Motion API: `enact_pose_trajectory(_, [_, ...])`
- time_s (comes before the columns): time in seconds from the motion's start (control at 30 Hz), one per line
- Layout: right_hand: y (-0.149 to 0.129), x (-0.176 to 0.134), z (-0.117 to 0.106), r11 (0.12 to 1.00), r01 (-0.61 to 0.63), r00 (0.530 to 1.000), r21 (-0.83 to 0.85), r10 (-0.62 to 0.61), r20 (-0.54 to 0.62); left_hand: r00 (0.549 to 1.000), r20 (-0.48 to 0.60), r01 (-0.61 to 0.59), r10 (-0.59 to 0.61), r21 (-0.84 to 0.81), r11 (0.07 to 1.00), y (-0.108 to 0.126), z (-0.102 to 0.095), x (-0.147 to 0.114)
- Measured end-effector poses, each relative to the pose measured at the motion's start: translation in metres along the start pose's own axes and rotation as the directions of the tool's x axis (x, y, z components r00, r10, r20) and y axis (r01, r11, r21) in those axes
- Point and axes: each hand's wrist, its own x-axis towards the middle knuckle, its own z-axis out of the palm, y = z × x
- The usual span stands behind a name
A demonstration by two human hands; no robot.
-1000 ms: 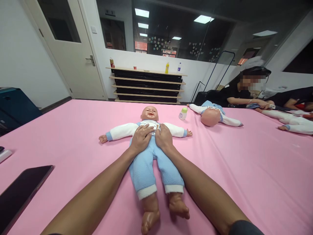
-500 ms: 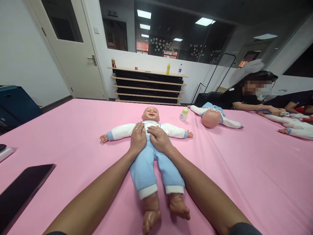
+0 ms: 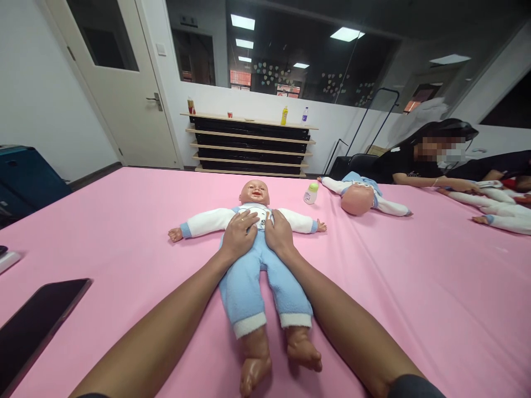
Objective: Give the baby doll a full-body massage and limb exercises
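A baby doll (image 3: 244,287) in a white top and light blue trousers lies on its back, head away from me, arms spread wide. My left hand (image 3: 240,234) rests flat on the left side of its belly and chest, fingers stretched out and angled to the right. On the other side of the torso, my right hand (image 3: 279,232) lies with its fingers pointing toward the doll's head. Between the two hands a printed face on the doll's top shows. Neither hand grips anything.
Pink cloth covers the table (image 3: 136,232). Beyond the doll stands a small bottle (image 3: 311,194) with a green cap, beside a second doll (image 3: 357,199). A phone (image 3: 37,326) lies near left. At right a person (image 3: 418,157) leans over another doll (image 3: 498,213).
My right hand has turned and slid right, its fingers now pointing toward the doll's head. My left fingers have swung right. More of the printed face shows between the hands.
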Motion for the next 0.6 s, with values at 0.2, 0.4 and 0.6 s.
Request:
enact_pose_trajectory(0.2, [-0.010, -0.005, -0.006, 0.979, 0.192, 0.980, 0.066, -0.187, -0.072, 0.993, 0.000, 0.118, -0.118, -0.045, 0.992, -0.012, 0.006, 0.005])
enact_pose_trajectory(0.4, [-0.018, -0.008, -0.011, 0.905, 0.399, 0.897, 0.148, -0.419, 0.143, 0.966, -0.107, 0.230, -0.236, -0.066, 0.971, -0.016, 0.008, 0.002])
enact_pose_trajectory(0.6, [-0.012, -0.003, -0.003, 0.946, 0.311, 0.928, 0.092, -0.324, 0.186, 0.950, -0.229, 0.201, -0.212, -0.073, 0.977, -0.014, 0.008, 0.000])
